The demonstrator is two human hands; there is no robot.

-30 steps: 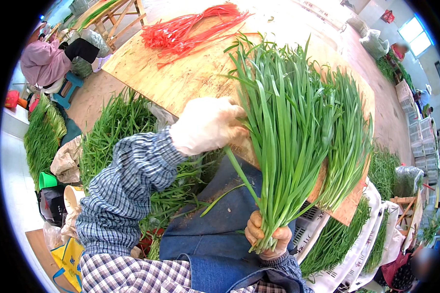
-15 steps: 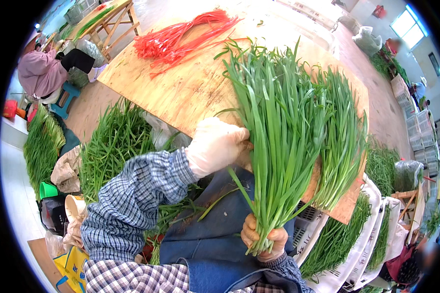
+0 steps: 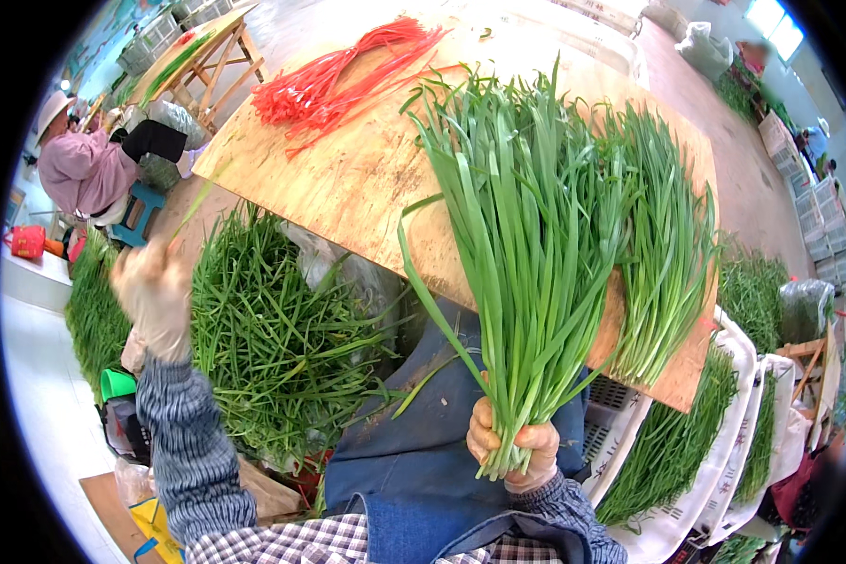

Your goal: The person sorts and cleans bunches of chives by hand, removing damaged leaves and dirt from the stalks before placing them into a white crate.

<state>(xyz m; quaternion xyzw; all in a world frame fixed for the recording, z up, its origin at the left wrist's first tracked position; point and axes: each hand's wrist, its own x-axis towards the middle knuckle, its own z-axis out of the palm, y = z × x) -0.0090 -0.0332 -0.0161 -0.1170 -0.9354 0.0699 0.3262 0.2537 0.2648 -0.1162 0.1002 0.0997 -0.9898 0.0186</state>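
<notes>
My right hand, in a thin glove, is closed around the pale lower stems of a bunch of garlic chives. The leaves fan upward over the wooden board, and one long leaf bends out to the left. A second bunch of chives lies on the board just to the right. Out at the left is my gloved left hand, its fingers smeared by motion. A thin blurred leaf shows near its fingertips; whether the hand holds it is unclear. Below the board's left edge sits a heap of loose chive leaves.
Red plastic ties lie on the board's far left. White crates with chives stand at the right. Another person sits at far left near a wooden table. A blue apron covers my lap.
My left hand has moved from beside the bunch out to the far left, uncovering the leaf heap. My right hand keeps hold of the bunch, whose leaf at left now sticks out further.
</notes>
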